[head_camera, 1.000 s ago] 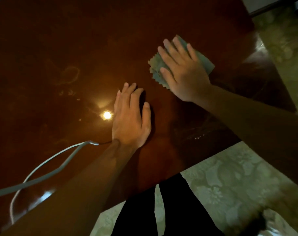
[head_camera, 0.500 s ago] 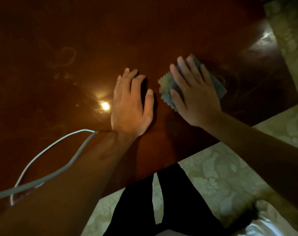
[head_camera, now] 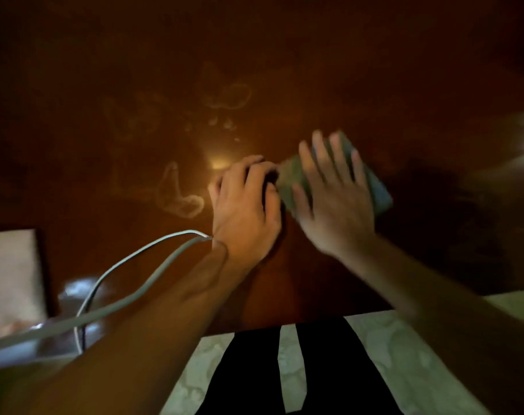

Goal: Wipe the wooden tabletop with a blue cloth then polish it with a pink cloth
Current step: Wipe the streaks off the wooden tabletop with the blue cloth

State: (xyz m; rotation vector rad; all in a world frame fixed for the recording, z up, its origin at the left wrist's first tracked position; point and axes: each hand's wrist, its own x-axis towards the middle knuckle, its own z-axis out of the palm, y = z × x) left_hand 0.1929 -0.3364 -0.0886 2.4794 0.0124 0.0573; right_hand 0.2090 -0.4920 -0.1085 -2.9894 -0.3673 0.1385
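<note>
Grey cable left of flat left hand; right hand flat, presses blue cloth; counter edge behind wrists.

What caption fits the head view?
Right hand presses blue cloth on wooden tabletop; left hand rests beside it.

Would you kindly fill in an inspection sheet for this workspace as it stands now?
Surface: dark glossy wooden tabletop, pale ring marks and smears, lamp glare.
Job's things: blue cloth flat under the right hand; pink cloth nothing seen.
Clutter: pale blurred object at the left edge, cannot tell what.
Grips: right hand flat, fingers straight, pressing the cloth; left hand resting on the table, fingers bent, holding nothing.
Cables: grey cable looping to the left wrist.
Surroundings: patterned floor, dark trouser legs.
</note>
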